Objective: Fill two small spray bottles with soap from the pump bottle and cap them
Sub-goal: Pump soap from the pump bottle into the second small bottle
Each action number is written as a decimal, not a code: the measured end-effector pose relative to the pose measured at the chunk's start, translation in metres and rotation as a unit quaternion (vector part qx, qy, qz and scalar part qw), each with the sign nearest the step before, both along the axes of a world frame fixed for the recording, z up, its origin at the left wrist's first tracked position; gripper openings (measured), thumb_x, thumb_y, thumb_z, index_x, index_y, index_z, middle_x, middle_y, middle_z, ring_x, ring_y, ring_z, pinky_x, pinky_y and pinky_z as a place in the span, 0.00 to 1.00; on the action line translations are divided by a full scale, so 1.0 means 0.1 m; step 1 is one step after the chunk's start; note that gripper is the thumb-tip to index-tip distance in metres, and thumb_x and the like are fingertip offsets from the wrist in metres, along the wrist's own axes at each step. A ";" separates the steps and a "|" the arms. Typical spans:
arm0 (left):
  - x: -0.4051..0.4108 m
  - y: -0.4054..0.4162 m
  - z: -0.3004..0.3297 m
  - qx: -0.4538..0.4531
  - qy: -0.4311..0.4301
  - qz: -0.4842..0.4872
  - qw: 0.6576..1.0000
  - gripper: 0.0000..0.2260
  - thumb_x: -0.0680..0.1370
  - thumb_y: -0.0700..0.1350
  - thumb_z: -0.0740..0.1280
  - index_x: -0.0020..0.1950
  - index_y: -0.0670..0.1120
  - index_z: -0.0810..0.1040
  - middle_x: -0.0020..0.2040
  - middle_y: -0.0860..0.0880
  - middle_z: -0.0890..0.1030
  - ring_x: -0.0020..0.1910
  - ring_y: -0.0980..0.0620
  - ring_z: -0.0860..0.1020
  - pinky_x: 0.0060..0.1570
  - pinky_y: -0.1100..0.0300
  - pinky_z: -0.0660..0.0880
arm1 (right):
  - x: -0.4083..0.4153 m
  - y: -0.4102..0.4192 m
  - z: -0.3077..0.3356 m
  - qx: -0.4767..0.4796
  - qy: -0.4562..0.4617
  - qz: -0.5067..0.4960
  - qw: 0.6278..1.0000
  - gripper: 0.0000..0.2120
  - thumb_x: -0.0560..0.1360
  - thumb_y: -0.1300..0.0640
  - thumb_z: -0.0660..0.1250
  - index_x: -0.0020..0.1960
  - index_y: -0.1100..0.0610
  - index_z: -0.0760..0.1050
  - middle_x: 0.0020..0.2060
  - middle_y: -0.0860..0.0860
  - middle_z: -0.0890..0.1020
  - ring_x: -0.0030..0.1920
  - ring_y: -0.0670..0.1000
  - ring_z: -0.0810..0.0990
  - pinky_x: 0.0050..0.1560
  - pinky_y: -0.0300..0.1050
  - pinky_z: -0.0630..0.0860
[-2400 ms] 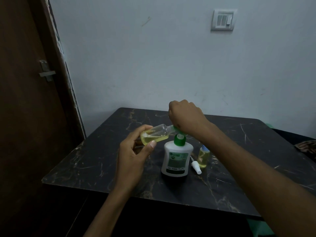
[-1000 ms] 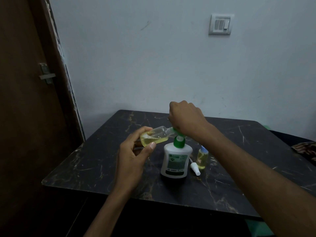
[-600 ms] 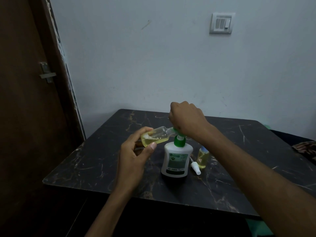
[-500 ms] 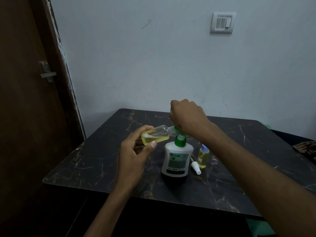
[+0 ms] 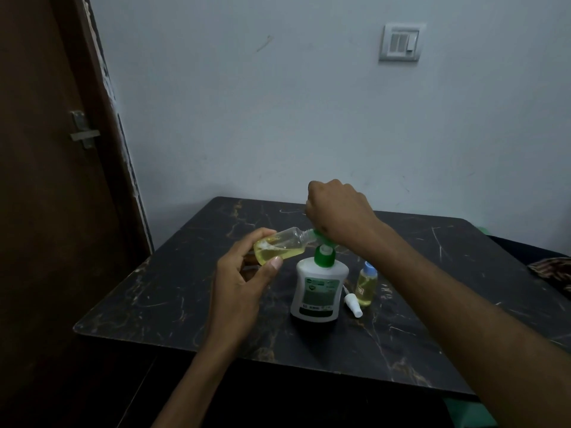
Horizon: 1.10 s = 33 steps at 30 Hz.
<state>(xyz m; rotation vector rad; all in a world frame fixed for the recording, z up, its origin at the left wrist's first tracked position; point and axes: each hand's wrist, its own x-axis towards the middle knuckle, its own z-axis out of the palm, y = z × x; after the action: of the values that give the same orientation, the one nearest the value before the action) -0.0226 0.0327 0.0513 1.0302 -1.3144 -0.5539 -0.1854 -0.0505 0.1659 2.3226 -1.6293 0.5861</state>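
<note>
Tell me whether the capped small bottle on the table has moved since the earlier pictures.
No. The capped small bottle stands just right of the pump bottle, as before.

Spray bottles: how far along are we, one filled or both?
Done: the capped spray bottle stands filled beside the pump bottle. In hand: the left hand tilts the open spray bottle, partly full, at the green nozzle while the right hand works the pump. Left: top it up and fit the white sprayer cap lying on the table.
</note>
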 end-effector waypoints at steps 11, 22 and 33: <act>-0.05 0.03 -0.02 0.002 0.012 0.004 1.000 0.18 0.77 0.48 0.73 0.67 0.56 0.83 0.60 0.57 0.86 0.58 0.57 0.84 0.58 0.52 0.82 | 0.00 0.00 -0.06 -0.012 -0.021 0.010 1.000 0.07 0.81 0.57 0.59 0.45 0.57 0.66 0.34 0.51 0.68 0.31 0.49 0.64 0.31 0.46 0.60; -0.06 0.01 -0.05 0.006 0.009 0.005 1.000 0.16 0.81 0.44 0.73 0.68 0.55 0.82 0.60 0.56 0.86 0.58 0.58 0.84 0.55 0.60 0.81 | -0.01 -0.04 -0.11 -0.007 -0.009 0.014 1.000 0.05 0.79 0.62 0.63 0.47 0.58 0.66 0.34 0.50 0.66 0.31 0.49 0.63 0.35 0.48 0.65; -0.04 0.02 -0.01 0.007 0.006 0.011 1.000 0.18 0.81 0.40 0.73 0.69 0.55 0.82 0.62 0.56 0.85 0.60 0.57 0.84 0.58 0.54 0.82 | -0.02 -0.06 -0.08 -0.007 -0.008 0.012 1.000 0.04 0.81 0.58 0.60 0.49 0.58 0.70 0.35 0.51 0.68 0.34 0.52 0.68 0.34 0.47 0.65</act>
<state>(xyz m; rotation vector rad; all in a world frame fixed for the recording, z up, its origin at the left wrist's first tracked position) -0.0268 0.0344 0.0508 1.0493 -1.2890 -0.5520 -0.1870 -0.0567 0.1583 2.3366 -1.6027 0.6210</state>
